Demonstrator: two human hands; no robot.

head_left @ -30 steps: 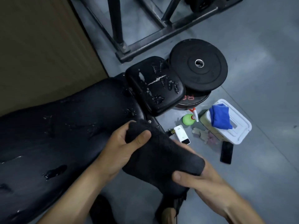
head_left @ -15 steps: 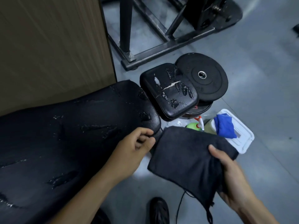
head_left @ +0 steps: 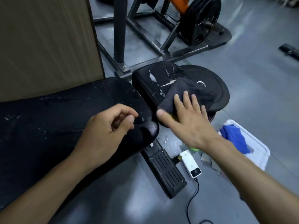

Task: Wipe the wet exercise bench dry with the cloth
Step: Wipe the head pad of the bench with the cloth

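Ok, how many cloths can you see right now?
2: the dark cloth under the right hand on the small bench pad, and a blue cloth on the white container.

The wet black tabletop [head_left: 48, 120] carries a dark cloth [head_left: 182, 92]; the grey floor [head_left: 242, 94] holds a white tub [head_left: 258, 147] and weight plate [head_left: 215, 88].

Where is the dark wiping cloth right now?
The dark grey cloth lies on the small wet black seat pad, pressed flat under the right hand, beside the round black weight plate.
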